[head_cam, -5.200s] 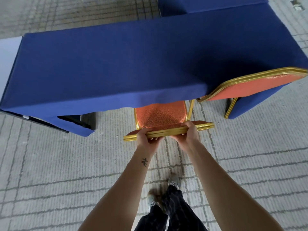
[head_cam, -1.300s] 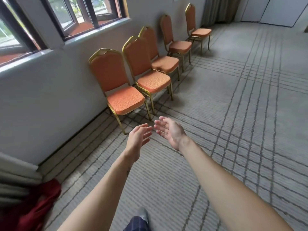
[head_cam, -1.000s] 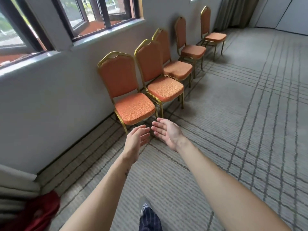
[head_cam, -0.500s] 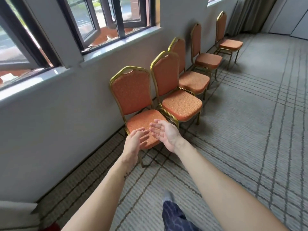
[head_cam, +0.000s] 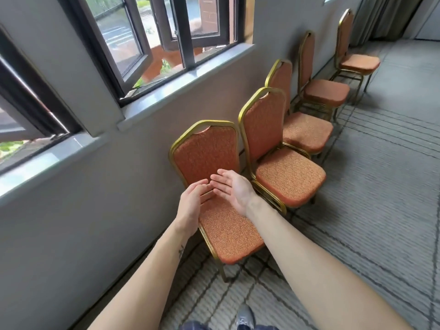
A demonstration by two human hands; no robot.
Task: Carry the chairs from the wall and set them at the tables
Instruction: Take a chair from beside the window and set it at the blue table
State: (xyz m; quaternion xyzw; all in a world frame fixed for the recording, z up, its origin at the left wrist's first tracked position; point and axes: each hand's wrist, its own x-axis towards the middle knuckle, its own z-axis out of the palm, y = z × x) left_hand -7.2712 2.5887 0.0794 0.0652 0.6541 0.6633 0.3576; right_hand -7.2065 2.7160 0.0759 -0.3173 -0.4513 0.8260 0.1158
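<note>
Here, at your far left, an open window with a dark frame sits above a grey sill in the grey wall.

Your left hand is stretched forward with its fingers straight and close together, palm turned inward. It holds nothing.

The nearest chair stands upright just past that hand, its back to the wall under the sill. It has an orange padded seat and backrest in a gold metal frame. Both of your hands appear in front of its backrest and above its seat (whether either one touches the padding cannot be told).

Your right hand is spread wide, palm facing the left hand, fingertips nearly meeting those of the left. It grips nothing.

To the right, the second chair stands just beside the nearest one, of the same make. The third chair follows close behind it along the wall. The fourth chair and the fifth chair stand farther down the same row, with gaps between them.

All five chairs rest on a grey carpet marked with dark lines. One grey shoe shows at the bottom edge. A grey curtain hangs at the upper right, beyond the fifth chair.
</note>
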